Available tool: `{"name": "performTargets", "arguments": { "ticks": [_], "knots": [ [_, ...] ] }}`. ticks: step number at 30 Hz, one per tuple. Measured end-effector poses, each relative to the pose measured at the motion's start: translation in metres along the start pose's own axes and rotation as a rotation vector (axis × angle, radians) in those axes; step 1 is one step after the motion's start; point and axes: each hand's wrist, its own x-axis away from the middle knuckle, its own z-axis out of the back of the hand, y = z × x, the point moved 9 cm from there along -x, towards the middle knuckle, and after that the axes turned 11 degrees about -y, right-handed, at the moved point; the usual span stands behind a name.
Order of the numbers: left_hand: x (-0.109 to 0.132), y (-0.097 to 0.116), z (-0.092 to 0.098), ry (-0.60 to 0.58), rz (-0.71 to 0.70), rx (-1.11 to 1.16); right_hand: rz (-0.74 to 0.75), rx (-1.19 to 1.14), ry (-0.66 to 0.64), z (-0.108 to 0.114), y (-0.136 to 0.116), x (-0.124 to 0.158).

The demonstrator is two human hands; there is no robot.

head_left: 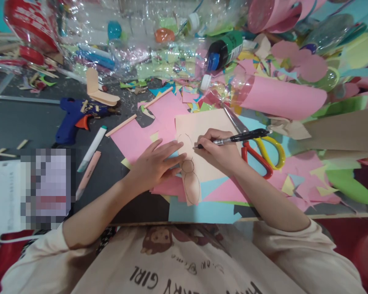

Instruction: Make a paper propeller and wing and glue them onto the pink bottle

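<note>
Nearest, at the bottom of the frame: one pale shirt with dark lettering, on the person I am watching. Just above, along the front edge of the table: light-blue paper, partly under other sheets. Centre: cream paper, bearing a small drawn circle, a long oval below it and a loose arc above. Left hand: at that paper's left side, fingers spread, grip open, grasping nothing. Right hand: over the same paper, grip closed round one black-and-silver pen, tip at the cream surface. Right of that hand: scissors, one handle red, one yellow, blades slanting to the upper left. Left of centre: two markers, one white with green ends, one pink. Farther up, centre: pink paper, two thin sticks along its edges. Centre left: one blue glue gun, orange trigger. Upper right: one pink-wrapped bottle, white cap. Farthest, top: one dark bottle, green label, beside heaped clear plastic.
</note>
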Motion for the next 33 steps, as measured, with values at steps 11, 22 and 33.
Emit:
{"name": "performTargets", "arguments": {
  "ticks": [11,22,33],
  "knots": [
    [0.000,0.000,-0.001,-0.001,0.010,-0.003,-0.014,-0.077,-0.073,-0.007,0.001,0.000],
    [0.000,0.000,0.000,0.009,0.008,-0.012,-0.004,-0.008,-0.114,-0.010,-0.002,0.001],
    [0.001,-0.001,-0.001,0.009,0.007,0.000,0.011,0.004,-0.175,-0.016,-0.003,0.002]
  ]
}}
